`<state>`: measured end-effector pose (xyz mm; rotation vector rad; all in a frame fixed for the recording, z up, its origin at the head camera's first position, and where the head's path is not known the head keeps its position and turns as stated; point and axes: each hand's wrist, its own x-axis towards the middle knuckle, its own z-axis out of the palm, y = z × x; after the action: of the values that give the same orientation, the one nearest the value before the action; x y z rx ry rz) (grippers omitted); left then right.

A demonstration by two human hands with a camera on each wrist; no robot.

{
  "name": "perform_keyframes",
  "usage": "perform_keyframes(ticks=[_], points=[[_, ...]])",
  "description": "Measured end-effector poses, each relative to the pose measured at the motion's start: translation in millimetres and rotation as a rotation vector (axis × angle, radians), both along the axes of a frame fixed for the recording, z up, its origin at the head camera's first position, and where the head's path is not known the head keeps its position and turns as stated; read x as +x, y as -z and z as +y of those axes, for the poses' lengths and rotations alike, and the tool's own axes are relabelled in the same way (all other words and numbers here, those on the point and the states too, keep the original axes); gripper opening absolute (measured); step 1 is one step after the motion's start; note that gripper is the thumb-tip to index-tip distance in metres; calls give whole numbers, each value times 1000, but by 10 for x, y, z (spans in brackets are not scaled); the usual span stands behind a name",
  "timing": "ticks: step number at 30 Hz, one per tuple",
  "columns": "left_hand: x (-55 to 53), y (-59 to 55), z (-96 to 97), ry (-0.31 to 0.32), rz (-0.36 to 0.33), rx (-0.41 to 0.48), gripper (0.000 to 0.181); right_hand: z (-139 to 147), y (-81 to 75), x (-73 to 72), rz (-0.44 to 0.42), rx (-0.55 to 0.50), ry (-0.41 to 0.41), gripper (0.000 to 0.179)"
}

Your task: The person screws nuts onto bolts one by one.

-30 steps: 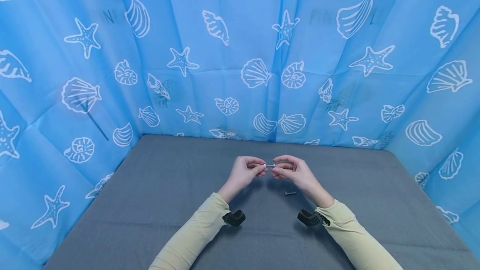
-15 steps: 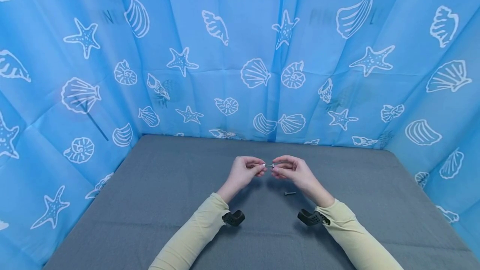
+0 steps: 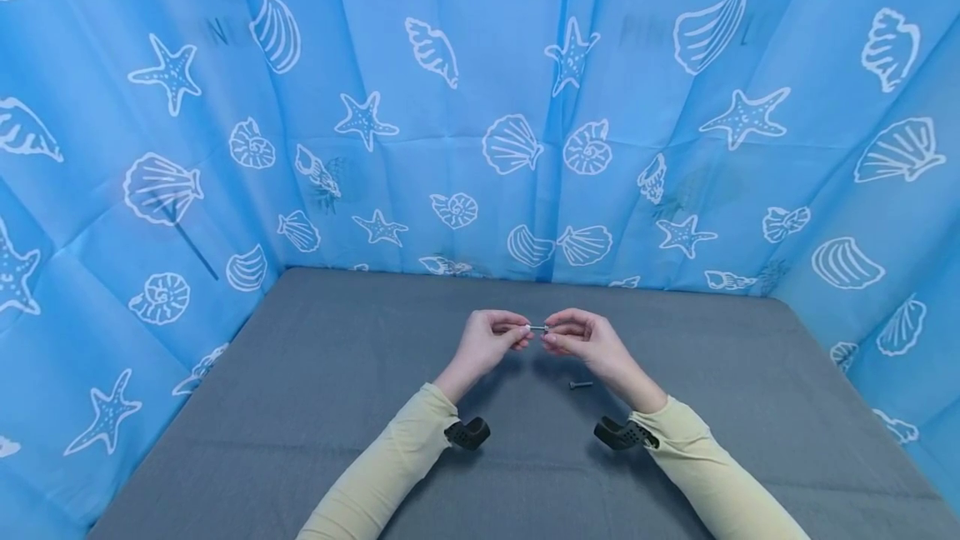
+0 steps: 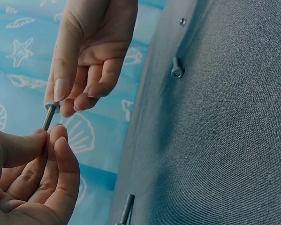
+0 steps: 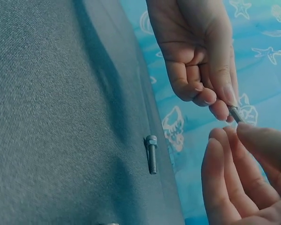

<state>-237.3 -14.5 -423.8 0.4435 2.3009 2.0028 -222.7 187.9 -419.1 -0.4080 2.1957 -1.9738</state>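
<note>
In the head view, my left hand (image 3: 487,344) pinches a slim metal bolt (image 3: 537,327) between thumb and fingertips, above the table. My right hand (image 3: 596,348) faces it, its thumb and fingers at the bolt's other end. The left wrist view shows a small round metal piece (image 4: 52,108), a nut or a bolt head, at the right fingertips. Between the hands part of the shank is bare; the rest is hidden by fingers. A loose bolt (image 3: 580,385) lies on the table below my right hand.
The grey cloth-covered table (image 3: 337,373) meets a blue shell-print curtain (image 3: 450,148) at the back and sides. In the left wrist view, another bolt (image 4: 127,208) and a small metal part (image 4: 182,21) lie on the cloth. Black wrist mounts (image 3: 467,435) sit below both hands.
The right fingertips and the round piece have shifted very slightly towards my left hand. Otherwise both hands keep the same hold, and the loose bolt has not moved.
</note>
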Motion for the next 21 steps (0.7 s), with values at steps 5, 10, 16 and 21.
perform_keyframes(ticks=[5,10,16,21], points=[[1,-3,-4,6,3,9,12,-20,0,-5,-11,59,29,40],[7,-14,-12,12,-3,14,12,-20,3,1,-18,59,31,41],[-5,5,-13,9,-2,12,14,-22,-11,5,12,10,28,31],[-15,39,-8,3,-4,14,16,-36,7,-11,9,66,47,35]])
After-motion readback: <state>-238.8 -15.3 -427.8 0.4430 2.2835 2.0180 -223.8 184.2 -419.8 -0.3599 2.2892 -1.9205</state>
